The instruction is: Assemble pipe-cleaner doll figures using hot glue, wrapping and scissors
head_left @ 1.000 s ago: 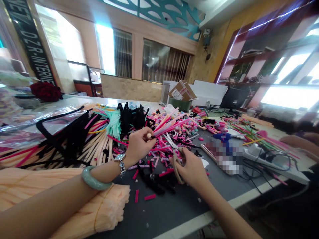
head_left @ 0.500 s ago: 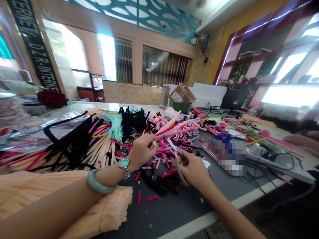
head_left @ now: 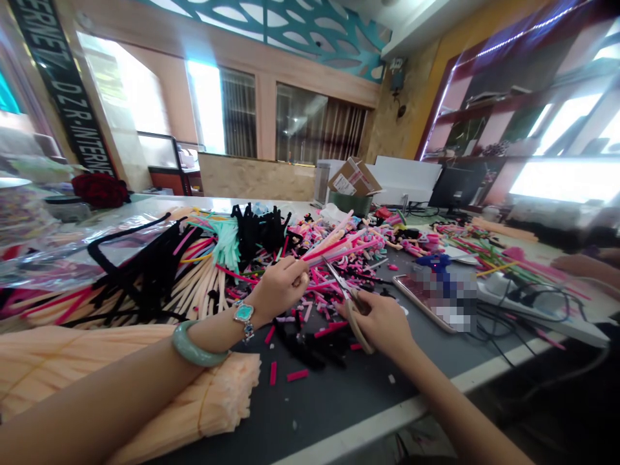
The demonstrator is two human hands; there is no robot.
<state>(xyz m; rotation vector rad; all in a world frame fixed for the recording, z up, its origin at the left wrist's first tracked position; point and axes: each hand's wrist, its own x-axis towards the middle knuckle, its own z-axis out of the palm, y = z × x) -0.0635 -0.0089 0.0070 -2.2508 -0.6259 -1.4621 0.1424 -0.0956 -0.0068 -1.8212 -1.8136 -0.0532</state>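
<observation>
My left hand (head_left: 281, 289) is closed, its fingers wrapped round the ends of some pipe cleaners (head_left: 322, 250), mostly pink. A cream-coloured tip shows near the fingertips. In my right hand (head_left: 385, 326) is a pair of scissors (head_left: 356, 320) with tan handles. Their slim metal blades point up and left, close to the pink pipe cleaners; whether they touch them I cannot tell. Beneath both hands lies a heap of short cut pieces (head_left: 314, 303), pink, lilac and black.
A thick bundle of peach pipe cleaners (head_left: 213, 400) lies under my left forearm. Black and cream stems (head_left: 194, 290) spread to the left. On the right are a phone (head_left: 421, 303), a blue glue gun (head_left: 436, 261), a power strip with cables (head_left: 523, 303) and another person's hand (head_left: 581, 266).
The scissors and my right hand have shifted slightly to the right. My left hand keeps its grip, its fingers a little turned. The view has moved slightly.
</observation>
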